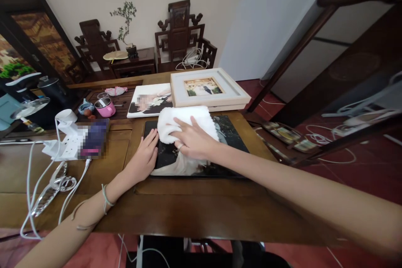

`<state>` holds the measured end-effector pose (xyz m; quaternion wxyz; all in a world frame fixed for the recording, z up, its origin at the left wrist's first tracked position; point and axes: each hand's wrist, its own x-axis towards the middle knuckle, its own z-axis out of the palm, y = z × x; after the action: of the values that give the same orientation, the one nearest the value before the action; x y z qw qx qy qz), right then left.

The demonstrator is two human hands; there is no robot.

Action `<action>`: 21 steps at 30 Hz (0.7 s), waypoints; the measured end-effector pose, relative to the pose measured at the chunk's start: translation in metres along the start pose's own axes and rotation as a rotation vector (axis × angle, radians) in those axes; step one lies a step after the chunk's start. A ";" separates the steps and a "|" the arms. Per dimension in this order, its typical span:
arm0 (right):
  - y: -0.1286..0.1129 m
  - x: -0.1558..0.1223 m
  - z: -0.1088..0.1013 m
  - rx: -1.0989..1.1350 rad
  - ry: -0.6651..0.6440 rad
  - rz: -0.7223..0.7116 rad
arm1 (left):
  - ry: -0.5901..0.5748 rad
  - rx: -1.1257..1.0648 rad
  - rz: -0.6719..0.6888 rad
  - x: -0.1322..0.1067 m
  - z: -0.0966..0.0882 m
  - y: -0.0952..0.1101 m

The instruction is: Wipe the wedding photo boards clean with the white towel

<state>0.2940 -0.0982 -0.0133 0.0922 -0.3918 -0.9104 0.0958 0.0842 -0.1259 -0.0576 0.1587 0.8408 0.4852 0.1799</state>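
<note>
A large dark photo panel [230,134] lies flat on the wooden table [201,209], showing a pale dress at its lower part. My right hand [194,138] presses a white cloth [188,117] onto the panel's upper left area, fingers gripping into the fabric. The cloth hides part of the picture. My left hand [146,155] rests at the panel's left edge with fingers stretched out, holding nothing. Just behind the panel are a white-bordered framed photo [176,76] and a smaller photo panel [150,99].
To the left are a power strip [70,144], a phone [94,138], white cables [29,184] and a silver claw clip [52,188]. Farther back stand a pink mug [105,107] and a black kettle [50,92]. Carved chairs [180,29] stand by the wall.
</note>
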 end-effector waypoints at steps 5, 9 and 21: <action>0.001 0.002 -0.002 -0.015 0.006 -0.008 | 0.001 -0.003 -0.001 0.000 0.000 -0.001; -0.023 -0.040 0.004 0.018 -0.016 -0.026 | 0.002 -0.006 -0.004 0.000 0.000 -0.002; -0.030 -0.087 0.009 0.030 -0.070 -0.121 | 0.005 -0.025 -0.003 0.000 0.001 0.000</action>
<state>0.3294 -0.1828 -0.0224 0.0717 -0.3311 -0.9335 0.1173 0.0844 -0.1255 -0.0585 0.1684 0.8377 0.4844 0.1876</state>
